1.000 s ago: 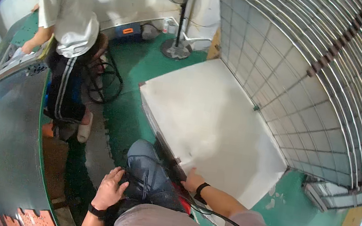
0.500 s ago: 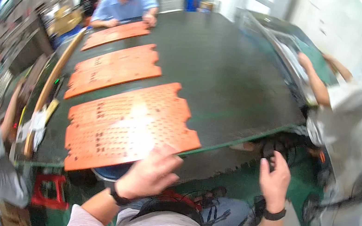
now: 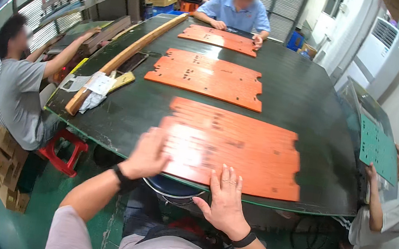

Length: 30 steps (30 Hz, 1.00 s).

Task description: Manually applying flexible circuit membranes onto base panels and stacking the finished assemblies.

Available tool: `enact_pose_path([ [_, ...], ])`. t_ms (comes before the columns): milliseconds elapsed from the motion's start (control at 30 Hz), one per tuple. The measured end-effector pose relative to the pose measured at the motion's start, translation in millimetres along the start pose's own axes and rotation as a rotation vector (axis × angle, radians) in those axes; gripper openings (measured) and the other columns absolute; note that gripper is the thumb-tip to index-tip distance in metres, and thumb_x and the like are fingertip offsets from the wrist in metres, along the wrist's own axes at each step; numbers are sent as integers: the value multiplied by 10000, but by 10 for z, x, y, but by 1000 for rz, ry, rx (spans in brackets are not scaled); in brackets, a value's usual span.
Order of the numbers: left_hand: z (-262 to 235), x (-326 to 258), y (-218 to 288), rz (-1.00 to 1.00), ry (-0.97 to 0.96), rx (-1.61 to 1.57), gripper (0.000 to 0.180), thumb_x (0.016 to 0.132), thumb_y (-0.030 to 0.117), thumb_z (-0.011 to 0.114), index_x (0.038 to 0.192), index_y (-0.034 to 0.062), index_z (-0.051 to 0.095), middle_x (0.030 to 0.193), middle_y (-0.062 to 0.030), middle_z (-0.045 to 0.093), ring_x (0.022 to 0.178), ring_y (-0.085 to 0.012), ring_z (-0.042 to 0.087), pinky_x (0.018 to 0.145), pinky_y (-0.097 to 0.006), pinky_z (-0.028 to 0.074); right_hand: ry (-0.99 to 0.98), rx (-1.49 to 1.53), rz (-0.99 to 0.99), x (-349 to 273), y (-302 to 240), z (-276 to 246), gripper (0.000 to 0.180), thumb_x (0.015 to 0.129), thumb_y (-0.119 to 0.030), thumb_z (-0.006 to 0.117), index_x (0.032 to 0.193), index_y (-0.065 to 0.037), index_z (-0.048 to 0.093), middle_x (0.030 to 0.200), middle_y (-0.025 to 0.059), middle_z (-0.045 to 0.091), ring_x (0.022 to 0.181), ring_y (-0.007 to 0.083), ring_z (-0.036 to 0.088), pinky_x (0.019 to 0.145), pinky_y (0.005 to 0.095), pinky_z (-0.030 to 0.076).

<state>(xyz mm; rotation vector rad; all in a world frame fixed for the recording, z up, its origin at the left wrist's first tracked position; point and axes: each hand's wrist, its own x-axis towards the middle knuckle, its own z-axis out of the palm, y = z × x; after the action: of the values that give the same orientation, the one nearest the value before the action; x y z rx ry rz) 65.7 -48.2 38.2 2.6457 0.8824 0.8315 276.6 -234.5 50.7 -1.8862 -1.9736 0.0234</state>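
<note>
Nearest me on the table lies an orange panel (image 3: 236,153) with notched ends and small dark marks, its front edge along the table's near edge. My left hand (image 3: 147,154) is at its near left corner, fingers stretched out against the side. On its front edge rests my right hand (image 3: 227,201), fingers flat on the surface and thumb apart. Neither hand is wrapped round anything. A second orange panel (image 3: 211,79) lies farther back. The farthest orange panel (image 3: 220,39) is in front of a co-worker.
The dark table (image 3: 316,106) bears a long wooden bar (image 3: 121,61) at left, with papers (image 3: 100,83) on it. A person (image 3: 240,9) sits at the far side. At right another person holds a green perforated board (image 3: 379,149). A red stool (image 3: 64,150) stands at left.
My view has swung left. Both hands were raised off the panel's near edge, the right well away; now both touch the nearest panel. The person at right has lifted the green board.
</note>
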Motion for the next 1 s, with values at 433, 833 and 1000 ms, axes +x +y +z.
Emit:
enact_pose_path([
  [433,-336,1424,-989,-200,-286,367,610,786,317,676,1250,-30,488,1263,-234,507,1228,-386,451,1012,-487,381,-157,-335,496,303,863,-475,767,847,-477,639,1295,110,434,1382,308,367,1289,467,339,1058,607,242],
  [833,-226,1706,-2131,-384,-99,313,429,721,89,551,1122,-54,497,978,-252,656,990,-420,616,915,-483,434,-67,46,391,2613,1878,41,1012,639,-454,858,1336,70,345,1272,307,525,1213,417,509,1027,411,426],
  [1000,-184,1360,-1899,-217,-102,460,370,759,92,500,1094,-65,509,919,-239,636,906,-370,613,826,-454,437,-109,85,317,2123,1799,-72,1032,658,-295,857,1399,58,230,1279,309,520,1201,418,520,991,413,442],
])
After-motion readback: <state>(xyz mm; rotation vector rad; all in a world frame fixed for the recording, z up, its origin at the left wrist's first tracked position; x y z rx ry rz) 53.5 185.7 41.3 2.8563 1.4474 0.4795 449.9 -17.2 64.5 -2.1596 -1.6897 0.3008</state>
